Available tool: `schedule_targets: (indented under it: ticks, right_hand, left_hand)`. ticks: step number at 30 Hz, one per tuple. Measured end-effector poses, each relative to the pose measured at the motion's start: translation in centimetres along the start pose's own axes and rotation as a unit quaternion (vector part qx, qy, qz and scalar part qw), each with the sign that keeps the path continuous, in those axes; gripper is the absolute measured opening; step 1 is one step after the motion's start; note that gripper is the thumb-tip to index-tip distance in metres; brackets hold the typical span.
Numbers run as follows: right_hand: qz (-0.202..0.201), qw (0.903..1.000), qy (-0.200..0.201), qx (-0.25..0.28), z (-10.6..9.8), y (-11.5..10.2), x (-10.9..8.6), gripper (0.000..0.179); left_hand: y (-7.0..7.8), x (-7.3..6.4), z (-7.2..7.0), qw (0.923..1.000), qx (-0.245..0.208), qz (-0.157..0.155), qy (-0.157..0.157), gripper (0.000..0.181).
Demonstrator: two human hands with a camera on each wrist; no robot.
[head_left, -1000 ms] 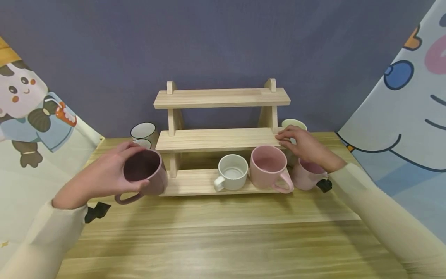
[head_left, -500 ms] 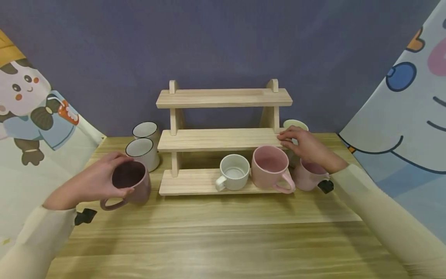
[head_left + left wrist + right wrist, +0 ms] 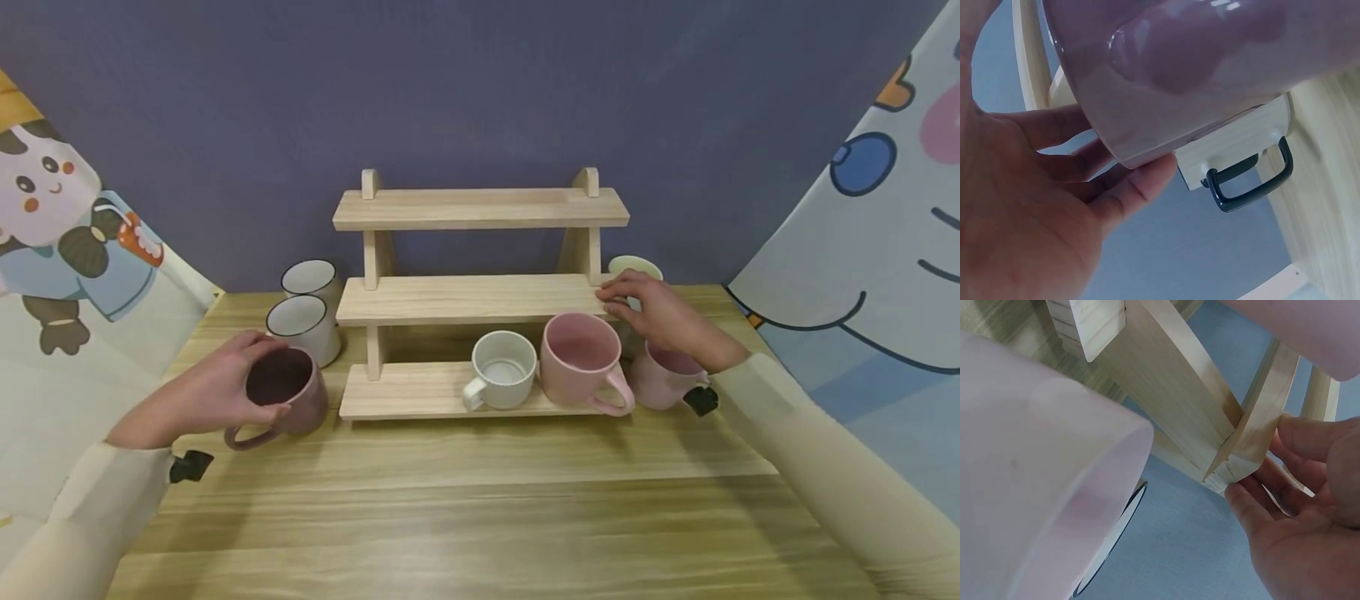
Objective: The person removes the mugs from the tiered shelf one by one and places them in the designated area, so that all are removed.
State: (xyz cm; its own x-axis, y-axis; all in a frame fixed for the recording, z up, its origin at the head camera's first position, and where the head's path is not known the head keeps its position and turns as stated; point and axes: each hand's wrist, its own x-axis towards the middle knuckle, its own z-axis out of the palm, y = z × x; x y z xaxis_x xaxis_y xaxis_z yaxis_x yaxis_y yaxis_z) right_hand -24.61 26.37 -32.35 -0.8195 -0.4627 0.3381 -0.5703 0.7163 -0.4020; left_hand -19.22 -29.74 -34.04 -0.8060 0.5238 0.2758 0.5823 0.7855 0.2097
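My left hand [image 3: 202, 387] grips a mauve mug [image 3: 306, 410] by its rim, thumb on the near side and fingers on the far side. The mug stands upright left of a wooden three-tier display rack [image 3: 465, 302], its handle pointing toward me; whether its base touches the table cannot be told. With thumb and fingertips, my right hand [image 3: 652, 315] holds the right end of the rack's middle shelf, as the right wrist view also shows at the shelf end [image 3: 1244, 453]. A white cup [image 3: 498, 387] and a large pink mug [image 3: 573, 379] sit on the lowest shelf.
Two white dark-rimmed mugs [image 3: 324, 340] stand behind the mauve mug, close to the rack's left side. Right of the rack are a smaller pink mug [image 3: 654, 385] and a pale-rimmed cup [image 3: 637, 265], partly hidden by my right hand. A dark backdrop [image 3: 480, 92] rises behind.
My left hand has carried the mauve mug leftward and down, away from the rack's lower left corner, uncovering the front dark-rimmed mug. The right hand keeps its place on the shelf.
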Motion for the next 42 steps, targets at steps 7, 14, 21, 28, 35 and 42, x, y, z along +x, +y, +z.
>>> schedule_targets:
  ticks: [7,14,21,28,35,42]
  right_hand:
    - [0.000,1.0000,0.000,0.000,-0.1,-0.1,0.1,0.021]
    - [0.009,0.9999,-0.005,0.000,0.0,-0.2,0.0,0.021]
    - [0.003,1.0000,-0.003,-0.005,0.0,0.0,0.0,0.021]
    - [-0.001,1.0000,0.000,-0.007,0.0,-0.1,0.0,0.021]
    - [0.008,0.9999,-0.005,-0.005,-0.1,-0.3,0.0,0.022]
    - [0.017,0.9998,-0.012,-0.001,-0.1,-0.2,0.0,0.023]
  left_hand:
    - [0.0,-0.1,-0.1,1.0000,0.002,-0.003,-0.007,0.072]
    - [0.0,-0.4,-0.4,0.9998,-0.015,-0.006,-0.015,0.074]
    - [-0.5,-0.8,-1.1,0.9995,-0.006,-0.029,0.003,0.087]
    - [-1.2,-1.2,-1.8,0.9990,0.006,-0.044,0.000,0.089]
    - [-1.9,-1.3,-1.9,0.9988,0.004,-0.048,-0.004,0.083]
    - [-2.2,-1.3,-1.8,0.9994,0.014,-0.032,0.003,0.070]
